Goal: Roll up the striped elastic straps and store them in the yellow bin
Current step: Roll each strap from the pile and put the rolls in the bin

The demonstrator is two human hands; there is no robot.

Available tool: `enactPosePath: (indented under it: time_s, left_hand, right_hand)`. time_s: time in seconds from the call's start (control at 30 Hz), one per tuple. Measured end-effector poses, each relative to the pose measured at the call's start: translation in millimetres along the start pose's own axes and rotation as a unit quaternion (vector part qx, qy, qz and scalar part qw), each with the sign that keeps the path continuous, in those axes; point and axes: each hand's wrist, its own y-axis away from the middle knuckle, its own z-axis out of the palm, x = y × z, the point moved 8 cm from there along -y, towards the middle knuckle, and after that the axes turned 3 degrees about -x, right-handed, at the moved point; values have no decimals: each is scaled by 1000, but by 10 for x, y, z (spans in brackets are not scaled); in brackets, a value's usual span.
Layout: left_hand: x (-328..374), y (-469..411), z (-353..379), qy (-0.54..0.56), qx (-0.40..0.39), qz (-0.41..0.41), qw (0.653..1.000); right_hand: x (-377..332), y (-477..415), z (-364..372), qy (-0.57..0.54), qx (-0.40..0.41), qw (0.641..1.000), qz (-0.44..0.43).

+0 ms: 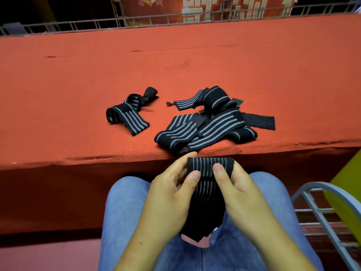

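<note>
My left hand (pixel 175 190) and right hand (pixel 240 190) both pinch the half-rolled strap (pixel 210 165) above my lap, thumbs on top to keep the coil tight, its tail hanging loose below; unrolled straps (pixel 205 128) lie on the red table (pixel 78 75), and the yellow bin (pixel 347 192) shows partly at far right.

Text check, head view. I can read nothing. Sole candidate: a red banner (pixel 214 8) far beyond the fingers (pixel 192 178), behind the wire railing (pixel 58 23). It carries large pale block characters, cropped by the top edge; I cannot make out any. A black tag (pixel 237 101) on the strap pile (pixel 205 130) just past the fingers is too small to tell. The striped strap (pixel 210 165) between the fingers shows stripes only.
</note>
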Motion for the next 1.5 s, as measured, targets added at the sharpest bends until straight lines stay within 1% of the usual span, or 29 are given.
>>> enactPosePath:
  time_s: [0.1, 0.37, 0.47, 0.6, 0.73, 0.8, 0.9, 1.0, 1.1, 1.2, 1.3, 1.4, 1.5]
  left_hand:
    - [-16, 2, -12, 18, 7, -3, 1000]
    - [-9, 6, -7, 30, 8, 3, 1000]
    - [16, 2, -12, 32, 9, 14, 999]
    - [74, 0, -88, 37, 39, 39, 998]
    - [154, -5, -141, 33, 60, 75, 995]
    - [181, -7, -142, 28, 58, 85, 994]
    - [179, -2, -151, 11, 60, 89, 994]
    - [148, -7, -157, 14, 66, 80, 994]
    - [135, -22, -124, 18, 50, 71, 996]
    - [127, -33, -69, 11, 16, 60, 998]
    - [46, -15, 36, 42, -31, 11, 999]
    - [-85, 9, 91, 37, -43, -29, 998]
    - [-167, 12, 102, 10, -41, -40, 998]
  right_hand:
    - [-40, -8, 3, -36, -8, 999, -26]
    - [30, -32, -17, -63, -16, 998, -26]
    - [43, -31, -11, -75, -15, 997, -10]
    - [74, -13, 17, -108, -38, 993, 31]
    - [139, 13, 52, -86, -55, 992, 76]
    - [132, 19, 58, -84, -56, 991, 82]
    - [70, 14, 71, -115, -58, 989, 73]
    - [54, -3, 58, -118, -56, 990, 60]
    - [22, -7, 46, -134, -51, 988, 47]
    - [29, -26, 9, -159, -39, 986, 37]
    - [53, -36, 3, -160, -39, 986, 32]
    - [58, -23, 46, -147, -57, 987, 22]
    - [67, -23, 109, -104, -67, 992, 15]
